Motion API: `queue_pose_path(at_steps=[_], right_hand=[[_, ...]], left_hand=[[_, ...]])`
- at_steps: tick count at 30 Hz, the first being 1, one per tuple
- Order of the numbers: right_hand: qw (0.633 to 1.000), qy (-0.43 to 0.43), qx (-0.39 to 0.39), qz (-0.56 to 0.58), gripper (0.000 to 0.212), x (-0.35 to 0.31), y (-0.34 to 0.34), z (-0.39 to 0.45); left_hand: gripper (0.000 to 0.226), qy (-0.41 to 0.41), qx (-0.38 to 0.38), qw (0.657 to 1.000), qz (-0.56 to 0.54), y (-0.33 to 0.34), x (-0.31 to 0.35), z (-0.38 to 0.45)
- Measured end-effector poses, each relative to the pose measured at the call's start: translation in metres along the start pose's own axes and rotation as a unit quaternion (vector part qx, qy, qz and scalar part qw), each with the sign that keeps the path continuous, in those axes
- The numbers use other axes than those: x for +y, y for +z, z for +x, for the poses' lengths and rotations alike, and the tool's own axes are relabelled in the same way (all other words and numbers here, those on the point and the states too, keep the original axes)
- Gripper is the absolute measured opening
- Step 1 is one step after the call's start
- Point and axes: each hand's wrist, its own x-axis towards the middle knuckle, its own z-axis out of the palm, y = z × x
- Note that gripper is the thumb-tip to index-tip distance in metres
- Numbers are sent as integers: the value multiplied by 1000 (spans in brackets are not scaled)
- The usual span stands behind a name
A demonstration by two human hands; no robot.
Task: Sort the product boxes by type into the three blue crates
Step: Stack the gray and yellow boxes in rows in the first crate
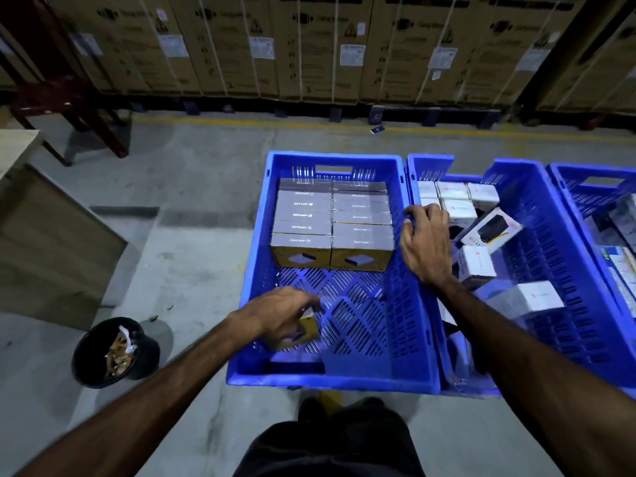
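**Yellow box going into the left crate**

The left hand (285, 313) is gripping a small yellow product box (303, 333) low inside the left blue crate (254, 270), near its front left corner. Grey-topped yellow boxes (332, 222) are sitting in two neat rows at the far end. The right hand (426, 246) is curling its fingers over the rims where this crate is touching the middle crate (557, 256), which is holding loose white boxes (475, 266). A third crate (585, 173) is showing at the right edge.
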Motion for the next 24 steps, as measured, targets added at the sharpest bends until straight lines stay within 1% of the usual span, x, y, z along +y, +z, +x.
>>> queue_pose_path(at_steps=[1, 3, 5, 6, 7, 8, 11, 14, 16, 17, 18, 20, 22, 23, 24], right_hand=[[1000, -2, 1, 0, 27, 0, 0, 0], [1000, -3, 3, -1, 26, 0, -1, -1], [1000, -3, 5, -1, 26, 0, -1, 0], [1000, -2, 3, -2, 26, -1, -1, 0], [1000, 0, 1, -3, 26, -1, 0, 0], [1000, -1, 1, -3, 26, -1, 0, 1], [1000, -1, -1, -2, 26, -1, -1, 1], [1000, 3, 1, 2, 26, 0, 0, 0], [1000, 2, 4, 4, 26, -1, 0, 0], [1000, 3, 4, 6, 26, -1, 0, 0], [1000, 5, 3, 7, 26, -1, 0, 0], [1000, 9, 1, 8, 26, -1, 0, 0], [1000, 8, 5, 12, 26, -1, 0, 0], [1000, 7, 6, 13, 26, -1, 0, 1], [1000, 6, 7, 13, 25, -1, 0, 1]], left_hand=[[39, 4, 4, 999, -37, -3, -4, 0], [37, -1, 31, 987, -156, -10, -10, -1], [38, -24, 85, 962, -260, -18, -12, -6], [38, -27, 114, 952, -282, -20, -14, -8], [39, -17, 144, 952, -268, -23, -17, -9], [40, 3, 166, 959, -231, -24, -19, -9], [32, 78, 195, 972, -106, -25, -21, -8], [26, 117, 222, 967, -44, -27, -25, -3], [28, 115, 234, 965, -25, -36, -32, 2], [28, 114, 238, 965, 1, -41, -37, 5], [23, 114, 244, 962, 40, -48, -41, 8], [3, 106, 252, 952, 138, -62, -51, 13], [24, 70, 248, 942, 213, -73, -60, 18], [29, 44, 233, 941, 241, -77, -63, 21], [30, 28, 221, 936, 274, -80, -66, 26]])
